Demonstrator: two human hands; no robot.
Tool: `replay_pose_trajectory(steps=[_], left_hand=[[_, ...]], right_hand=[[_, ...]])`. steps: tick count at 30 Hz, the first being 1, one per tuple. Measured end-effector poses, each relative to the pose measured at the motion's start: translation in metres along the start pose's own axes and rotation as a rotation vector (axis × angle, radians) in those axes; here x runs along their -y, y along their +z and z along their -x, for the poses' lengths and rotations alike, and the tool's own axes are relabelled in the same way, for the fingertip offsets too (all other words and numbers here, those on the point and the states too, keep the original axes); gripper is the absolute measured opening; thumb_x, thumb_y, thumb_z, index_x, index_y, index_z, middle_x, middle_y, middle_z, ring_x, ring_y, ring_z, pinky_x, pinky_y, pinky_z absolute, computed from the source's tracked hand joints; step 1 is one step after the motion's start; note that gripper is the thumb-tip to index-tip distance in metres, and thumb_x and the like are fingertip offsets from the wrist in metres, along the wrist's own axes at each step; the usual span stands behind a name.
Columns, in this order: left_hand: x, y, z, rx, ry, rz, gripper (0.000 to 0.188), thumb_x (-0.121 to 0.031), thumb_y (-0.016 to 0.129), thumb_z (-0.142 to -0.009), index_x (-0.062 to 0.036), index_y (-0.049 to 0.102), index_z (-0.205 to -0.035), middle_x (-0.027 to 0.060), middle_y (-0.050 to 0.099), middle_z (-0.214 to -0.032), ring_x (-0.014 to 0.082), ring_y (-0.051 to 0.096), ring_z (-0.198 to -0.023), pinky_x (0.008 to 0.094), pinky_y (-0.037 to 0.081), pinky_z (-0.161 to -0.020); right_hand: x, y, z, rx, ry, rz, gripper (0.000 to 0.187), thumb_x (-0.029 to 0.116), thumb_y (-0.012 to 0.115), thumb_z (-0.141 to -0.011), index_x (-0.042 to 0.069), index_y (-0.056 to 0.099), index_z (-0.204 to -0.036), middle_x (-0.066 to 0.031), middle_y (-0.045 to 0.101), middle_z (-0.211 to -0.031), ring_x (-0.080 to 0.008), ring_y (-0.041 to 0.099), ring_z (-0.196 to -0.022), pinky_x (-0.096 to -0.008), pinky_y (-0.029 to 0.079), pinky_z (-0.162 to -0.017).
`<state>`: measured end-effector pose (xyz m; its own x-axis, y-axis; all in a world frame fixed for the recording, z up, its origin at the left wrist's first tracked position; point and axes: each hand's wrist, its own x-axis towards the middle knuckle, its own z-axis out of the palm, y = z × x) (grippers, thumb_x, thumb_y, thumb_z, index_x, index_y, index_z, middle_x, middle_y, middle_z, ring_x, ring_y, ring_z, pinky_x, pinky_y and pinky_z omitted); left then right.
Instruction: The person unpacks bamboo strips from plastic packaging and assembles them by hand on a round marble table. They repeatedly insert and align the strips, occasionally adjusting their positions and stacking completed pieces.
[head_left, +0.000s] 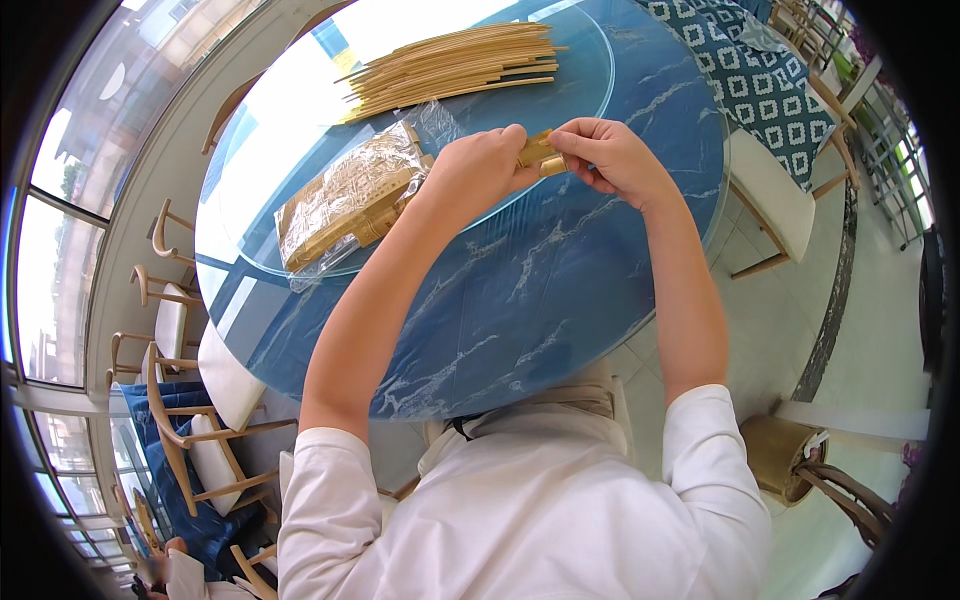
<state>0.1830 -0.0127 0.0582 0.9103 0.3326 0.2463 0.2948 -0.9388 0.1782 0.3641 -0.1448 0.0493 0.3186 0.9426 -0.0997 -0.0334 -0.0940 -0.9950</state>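
Over the near edge of the round glass turntable, my left hand [478,168] is closed on one end of a gold-coloured paper piece [536,149]. My right hand [608,160] pinches its other end between thumb and fingertips. A second bit of gold [553,166] shows just below, partly hidden by the fingers. Left of my left hand lies a clear plastic bag [350,195] with a stack of gold paper pieces in it, its mouth crumpled open toward my hand. Farther off, a pile of long thin wooden sticks [455,68] rests on the glass.
The round table [520,320] has a blue marbled top. Wooden chairs with pale seats [215,465] stand at the left by the windows. On the right are another pale-seated chair [775,195], a patterned teal cloth [770,90] and a gold-brown bin-like container [785,460].
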Motion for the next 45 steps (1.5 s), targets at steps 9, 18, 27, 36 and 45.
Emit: replay_pose_trajectory(steps=[9,18,27,36,45], left_hand=[[0.003,0.034,-0.007,-0.109,0.182,-0.059,0.038,-0.040,0.075,-0.096,-0.0089,0.065,-0.115,0.0100,0.071,-0.105,0.0331,0.069,-0.103,0.0455,0.055,-0.089],[0.004,0.040,0.032,-0.213,0.132,-0.086,0.034,-0.032,0.078,-0.093,-0.0105,0.063,-0.115,0.0063,0.067,-0.104,0.0294,0.068,-0.102,0.0430,0.054,-0.090],[0.001,0.048,0.045,-0.297,0.157,0.005,0.027,-0.021,0.077,-0.094,-0.0067,0.059,-0.107,0.0066,0.070,-0.109,0.0303,0.070,-0.106,0.0436,0.057,-0.089],[-0.002,0.052,0.050,-0.324,0.114,-0.077,0.032,-0.016,0.078,-0.094,-0.0041,0.069,-0.123,0.0128,0.074,-0.129,0.0311,0.071,-0.119,0.0422,0.058,-0.099],[-0.002,0.040,0.058,-0.216,0.050,-0.010,0.039,-0.013,0.080,-0.091,-0.0072,0.070,-0.128,0.0130,0.070,-0.135,0.0310,0.070,-0.118,0.0423,0.057,-0.099]], right_hand=[[-0.028,-0.047,0.014,-0.277,0.033,0.028,0.021,0.027,0.072,-0.101,0.006,0.073,-0.102,0.0042,0.057,-0.072,-0.0023,0.049,-0.057,-0.0192,0.031,-0.042],[-0.052,-0.037,0.007,-0.298,0.061,-0.019,0.023,0.028,0.072,-0.102,0.006,0.068,-0.106,-0.0038,0.068,-0.095,-0.0109,0.068,-0.071,-0.0220,0.049,-0.051],[-0.059,-0.034,0.003,-0.190,0.070,-0.206,0.024,0.017,0.071,-0.100,0.000,0.062,-0.114,-0.0127,0.071,-0.107,-0.0208,0.077,-0.085,-0.0288,0.062,-0.064],[-0.055,-0.032,-0.004,-0.100,0.169,-0.283,0.034,0.015,0.071,-0.100,-0.005,0.062,-0.127,-0.0136,0.072,-0.110,-0.0205,0.077,-0.086,-0.0290,0.064,-0.068],[-0.046,-0.025,0.008,-0.140,0.156,-0.305,0.025,0.012,0.068,-0.104,-0.005,0.063,-0.122,-0.0120,0.073,-0.106,-0.0177,0.076,-0.084,-0.0258,0.064,-0.073]])
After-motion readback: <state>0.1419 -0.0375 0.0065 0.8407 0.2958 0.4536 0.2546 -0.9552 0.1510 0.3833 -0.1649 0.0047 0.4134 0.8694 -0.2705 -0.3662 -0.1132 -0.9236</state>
